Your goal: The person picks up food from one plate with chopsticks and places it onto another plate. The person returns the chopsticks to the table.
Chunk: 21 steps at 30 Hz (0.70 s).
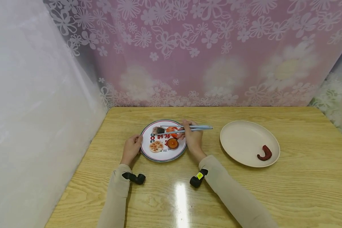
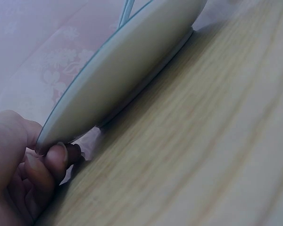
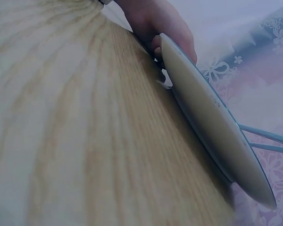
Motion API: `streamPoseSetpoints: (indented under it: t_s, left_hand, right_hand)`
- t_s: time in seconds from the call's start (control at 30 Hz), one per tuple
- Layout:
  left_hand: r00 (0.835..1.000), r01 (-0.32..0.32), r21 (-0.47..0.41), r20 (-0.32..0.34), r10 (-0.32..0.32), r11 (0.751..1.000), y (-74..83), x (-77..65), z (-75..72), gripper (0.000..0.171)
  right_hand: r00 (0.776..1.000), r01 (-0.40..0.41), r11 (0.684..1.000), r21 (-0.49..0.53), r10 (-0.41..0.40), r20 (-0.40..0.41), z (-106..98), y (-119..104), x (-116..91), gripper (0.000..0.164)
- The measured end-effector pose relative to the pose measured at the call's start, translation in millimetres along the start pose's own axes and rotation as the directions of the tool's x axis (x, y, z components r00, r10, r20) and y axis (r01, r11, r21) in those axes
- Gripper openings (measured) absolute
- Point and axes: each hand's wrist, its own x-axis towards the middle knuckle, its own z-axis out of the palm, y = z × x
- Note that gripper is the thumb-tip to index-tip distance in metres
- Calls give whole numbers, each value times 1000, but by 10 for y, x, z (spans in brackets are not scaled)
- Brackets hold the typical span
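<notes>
In the head view my left hand pinches the left rim of a white plate with red and blue rim lines and red print. The left wrist view shows the thumb above the rim and fingers beneath it. My right hand holds light blue tweezers over the plate's right side. Their spread tips lie at a dark-and-pink food piece; whether they touch it I cannot tell. Also on the plate are a lotus root slice, a round brown mushroom-like piece and an orange-red piece, partly covered.
To the right stands a larger beige oval plate with a dark red, curled tentacle-like piece on it. Both plates rest on a wood-grain table. A flowered pink curtain hangs behind, and a pale sheet hangs at the left.
</notes>
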Motion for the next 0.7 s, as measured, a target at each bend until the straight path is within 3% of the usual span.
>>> streamPoseSetpoints:
  t_s: [0.33, 0.53, 0.7]
  left_hand:
    - [1000, -8, 12, 6, 8, 1000, 9, -13, -19, 32]
    - [1000, -6, 16, 10, 6, 1000, 15, -23, -18, 33]
    - [1000, -7, 10, 10, 7, 1000, 5, -7, -13, 34]
  right_hand:
    - [999, -19, 996, 87, 22, -33, -89, 224, 96, 25]
    - [998, -28, 997, 67, 32, -62, -149, 231, 104, 33]
    - [998, -45, 998, 45, 47, -38, -229, 165, 80, 30]
